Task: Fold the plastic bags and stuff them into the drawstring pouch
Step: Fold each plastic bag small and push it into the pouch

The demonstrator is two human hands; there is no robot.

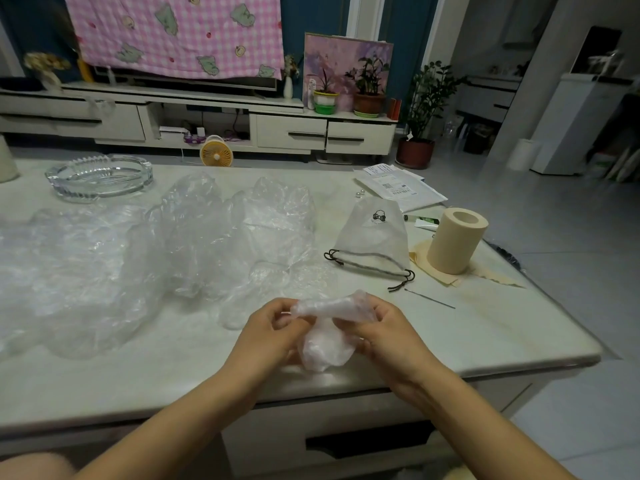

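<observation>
Head view: shows left hand [273, 329] and right hand [386, 337] close together above table [485, 327], both pinching one crumpled plastic bag [323, 351], likely mid-fold. Places drawstring pouch [375, 237] just beyond, corded mouth toward hands, handy for stuffing. Hides some fingertips behind plastic; blurs outlines among loose bags [194, 237].
</observation>
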